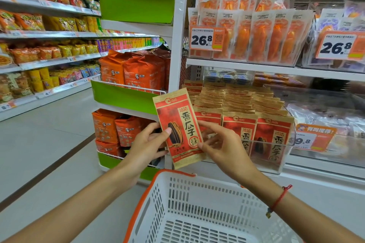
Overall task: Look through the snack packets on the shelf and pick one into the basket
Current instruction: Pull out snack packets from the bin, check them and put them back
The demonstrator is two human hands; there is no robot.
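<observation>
A red and tan sunflower-seed packet (pixel 178 124) is held upright in front of the shelf, above the basket. My left hand (pixel 147 144) pinches its left edge, thumb on the front. My right hand (pixel 221 144) pinches its right edge with thumb and fingertips. Rows of the same packets (pixel 256 116) stand in a clear-fronted tray on the shelf just behind. The white basket with orange rim (pixel 177 203) sits below my hands and holds nothing that I can see.
Orange dried-fruit packets (pixel 256 31) with 26.8 price tags fill the shelf above. A green end rack (pixel 128 94) holds orange bags to the left. Long snack shelves (pixel 39 35) line the aisle at far left, with bare floor between.
</observation>
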